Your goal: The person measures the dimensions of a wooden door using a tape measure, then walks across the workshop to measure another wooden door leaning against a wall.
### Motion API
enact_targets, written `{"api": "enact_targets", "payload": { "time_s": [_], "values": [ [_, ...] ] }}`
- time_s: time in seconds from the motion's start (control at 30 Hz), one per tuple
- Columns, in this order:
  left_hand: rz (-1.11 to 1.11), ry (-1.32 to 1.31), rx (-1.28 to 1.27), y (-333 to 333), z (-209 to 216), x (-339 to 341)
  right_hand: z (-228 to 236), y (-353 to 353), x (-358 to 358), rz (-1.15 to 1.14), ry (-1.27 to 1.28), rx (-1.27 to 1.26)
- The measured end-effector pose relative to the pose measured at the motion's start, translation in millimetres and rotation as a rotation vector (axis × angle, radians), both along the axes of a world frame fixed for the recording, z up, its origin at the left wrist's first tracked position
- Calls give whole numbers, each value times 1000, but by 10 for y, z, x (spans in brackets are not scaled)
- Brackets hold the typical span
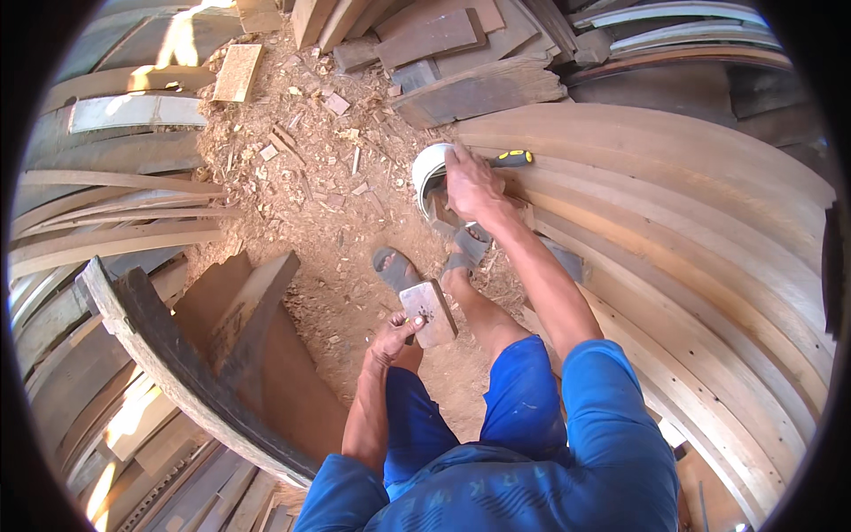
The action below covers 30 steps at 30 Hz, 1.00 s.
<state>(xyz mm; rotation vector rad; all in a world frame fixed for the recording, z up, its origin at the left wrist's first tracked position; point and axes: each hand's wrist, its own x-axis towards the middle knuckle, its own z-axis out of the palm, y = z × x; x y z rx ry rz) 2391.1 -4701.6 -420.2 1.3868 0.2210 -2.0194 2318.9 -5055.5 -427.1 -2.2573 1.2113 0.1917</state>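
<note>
The person sat low among curved planks [674,222], feet in grey sandals [394,268] on a floor [310,204] thick with sawdust and chips. The left hand [390,341] held a flat wooden block [429,312] above the knees, fingers closed round its lower edge. The right hand [470,184] reached forward to a white bowl-like container [428,173] that stood on the floor against the planks; the hand covered its rim, and whether those fingers gripped anything inside could not be told. A yellow-and-black tool handle [514,159] lay just beside that hand on the plank.

Several things could have gone wrong from there. The container sat tilted against a curved plank on loose chips — a pull or push on its rim might have tipped it and spilled whatever it held. The arm was stretched well forward while the body stayed seated, so balance rested on the feet; sawdust under sandals is slippery, and a shift could have sent a foot sliding. The block was pinched only at one end, so it might have slipped from the left hand while attention went to the right. The tool handle lay on a sloping plank — a knock from the wrist could have rolled it off. Open sandals gave the toes little cover against splinters or a dropped block.
</note>
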Motion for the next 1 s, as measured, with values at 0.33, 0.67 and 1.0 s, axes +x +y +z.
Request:
{"api": "enact_targets", "payload": {
  "time_s": [0.33,0.67,1.0],
  "values": [
    [7,14,-7,0,305,-259,234,488,64,247,484,160],
    [-68,6,-24,-80,289,-175,-605,148,425,347,827,336],
    [23,-44,-100,-26,279,-81,-716,284,386,695,743,-111]
  ]
}}
